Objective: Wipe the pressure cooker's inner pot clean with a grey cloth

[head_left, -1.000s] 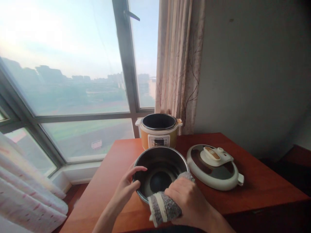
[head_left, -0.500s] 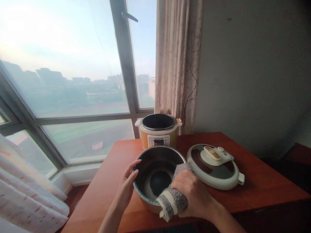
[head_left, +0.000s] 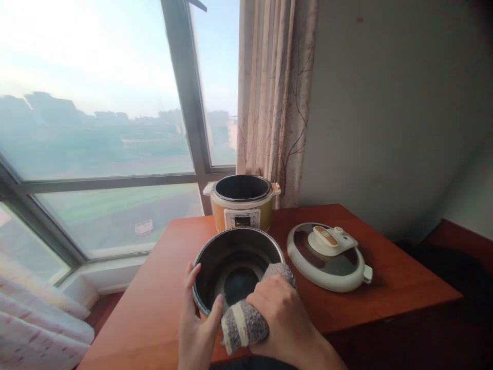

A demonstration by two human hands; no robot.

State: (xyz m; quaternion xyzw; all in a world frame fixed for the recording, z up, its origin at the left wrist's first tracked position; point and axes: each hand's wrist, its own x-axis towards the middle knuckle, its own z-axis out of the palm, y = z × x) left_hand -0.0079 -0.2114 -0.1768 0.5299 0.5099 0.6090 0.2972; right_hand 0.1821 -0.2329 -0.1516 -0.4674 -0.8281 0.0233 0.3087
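Note:
A dark inner pot (head_left: 208,249) leans toward me at the front of the table, its open mouth facing up and its inside showing a dark round base. My left hand (head_left: 198,318) holds the pot's left side, fingers along the outside and thumb near the front rim. My right hand (head_left: 279,318) is closed around a bunched grey cloth (head_left: 246,325) with a cream stripe, pressed over the pot's right front rim. The cloth hides that part of the rim. Behind the pot stands a yellow and cream electric pressure cooker (head_left: 219,213), lidless.
To the right, the cooker's white-rimmed lid (head_left: 321,264) lies handle up on the reddish-brown table (head_left: 154,288). A window (head_left: 103,180) and a hanging curtain (head_left: 275,103) are behind; another curtain (head_left: 34,329) hangs at lower left.
The view has swung slightly right. My left hand has slid down toward the pot's near side, its thumb now at the front rim. My right hand and the cloth have shifted toward the front rim.

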